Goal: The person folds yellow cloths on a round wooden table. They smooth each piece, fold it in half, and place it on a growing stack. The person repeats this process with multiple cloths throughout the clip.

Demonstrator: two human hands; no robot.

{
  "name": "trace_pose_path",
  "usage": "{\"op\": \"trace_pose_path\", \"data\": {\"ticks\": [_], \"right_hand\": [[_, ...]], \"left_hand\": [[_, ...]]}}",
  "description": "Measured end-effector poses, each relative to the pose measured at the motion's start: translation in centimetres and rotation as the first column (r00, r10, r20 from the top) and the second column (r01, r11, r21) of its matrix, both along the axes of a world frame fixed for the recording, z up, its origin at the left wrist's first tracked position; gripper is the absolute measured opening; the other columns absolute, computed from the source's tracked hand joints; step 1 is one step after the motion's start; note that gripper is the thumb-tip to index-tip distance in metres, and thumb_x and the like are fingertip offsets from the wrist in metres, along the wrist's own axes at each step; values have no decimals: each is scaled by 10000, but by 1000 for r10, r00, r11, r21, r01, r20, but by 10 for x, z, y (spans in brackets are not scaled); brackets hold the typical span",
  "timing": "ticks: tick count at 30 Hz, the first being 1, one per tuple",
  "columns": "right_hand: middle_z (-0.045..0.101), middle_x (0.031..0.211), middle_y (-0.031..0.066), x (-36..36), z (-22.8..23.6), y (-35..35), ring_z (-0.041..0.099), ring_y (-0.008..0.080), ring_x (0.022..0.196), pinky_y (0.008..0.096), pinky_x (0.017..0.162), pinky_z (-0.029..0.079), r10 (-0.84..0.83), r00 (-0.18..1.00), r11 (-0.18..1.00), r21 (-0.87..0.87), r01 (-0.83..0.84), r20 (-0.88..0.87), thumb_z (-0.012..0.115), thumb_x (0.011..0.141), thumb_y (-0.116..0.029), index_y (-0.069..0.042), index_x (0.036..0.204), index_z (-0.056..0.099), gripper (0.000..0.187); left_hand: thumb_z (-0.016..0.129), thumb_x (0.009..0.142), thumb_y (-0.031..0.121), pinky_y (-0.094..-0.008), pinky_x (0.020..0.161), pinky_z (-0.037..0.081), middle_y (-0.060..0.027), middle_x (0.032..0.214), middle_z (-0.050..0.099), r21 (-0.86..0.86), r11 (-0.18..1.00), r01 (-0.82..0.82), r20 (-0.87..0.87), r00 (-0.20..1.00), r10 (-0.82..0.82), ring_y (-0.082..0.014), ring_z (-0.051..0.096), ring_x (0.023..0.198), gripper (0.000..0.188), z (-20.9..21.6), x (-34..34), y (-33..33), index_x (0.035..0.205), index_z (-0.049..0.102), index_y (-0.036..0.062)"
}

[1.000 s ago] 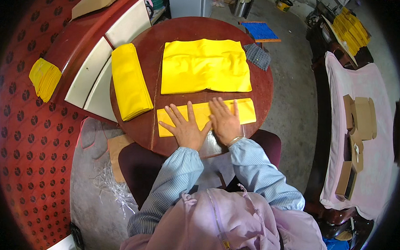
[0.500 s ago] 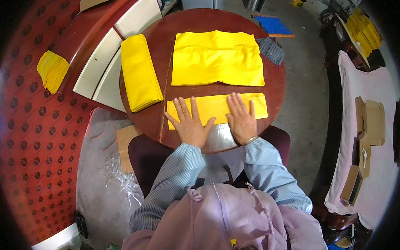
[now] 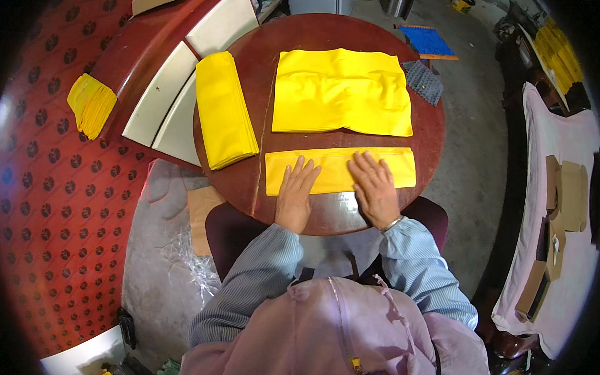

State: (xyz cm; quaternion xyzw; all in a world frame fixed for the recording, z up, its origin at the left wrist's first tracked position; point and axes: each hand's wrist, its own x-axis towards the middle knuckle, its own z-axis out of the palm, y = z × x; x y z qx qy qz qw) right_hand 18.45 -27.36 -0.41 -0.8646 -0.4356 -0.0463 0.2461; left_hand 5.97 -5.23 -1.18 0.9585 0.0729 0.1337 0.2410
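Note:
A folded yellow cloth-like sheet lies as a long strip near the front of the round red-brown table. My left hand rests flat on its left part, fingers stretched out. On its right part lies my right hand, also flat, with a bangle at the wrist. Just beyond the strip is a wider flat stack of yellow sheets, slightly wrinkled. To the left stands a thick pile of folded yellow pieces, set at a slant.
A dark grey textured pad sits at the table's right edge. Cream drawer fronts border the table on the left, with a yellow bundle on the red surface beyond. Opened cardboard boxes lie on a pink-covered seat at right.
My left hand's fingers have drawn closer together and the hand has slid toward me a little on the strip. The whole view has shifted slightly, moving the scene rightward.

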Motion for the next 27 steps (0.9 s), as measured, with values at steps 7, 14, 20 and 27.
{"op": "trace_pose_path", "data": {"ticks": [7,14,20,27], "right_hand": [[651,1405,75,4,8,22,563,309,1335,505,1184,370,73,997,994,86,-72,2,764,975,-312,-138,1413,684,478],[678,1147,24,7,7,5,585,266,1110,440,958,412,140,987,987,87,-133,-80,809,926,-337,-154,1226,783,353],[678,1206,43,8,13,22,590,264,1132,431,996,408,168,984,974,159,-159,-51,792,906,-214,-143,1192,784,294],[682,1099,63,8,22,35,596,264,1069,424,929,429,165,981,986,42,-161,-100,748,822,-164,-129,1143,780,325]], "left_hand": [[815,860,52,-467,1087,486,-147,1217,677,-168,986,-13,209,977,49,-375,602,1221,344,11,11,4,1196,738,61],[872,806,66,-430,960,521,-112,1038,681,-238,971,-21,182,981,66,-339,611,1079,175,6,-23,19,952,776,56],[848,805,57,-466,985,500,-98,1110,668,-151,989,5,237,971,31,-328,609,1122,146,11,-16,19,909,747,72],[795,839,43,-473,993,471,-100,1051,647,-41,998,-40,115,992,45,-339,609,1119,179,26,-19,16,991,710,87]]}}
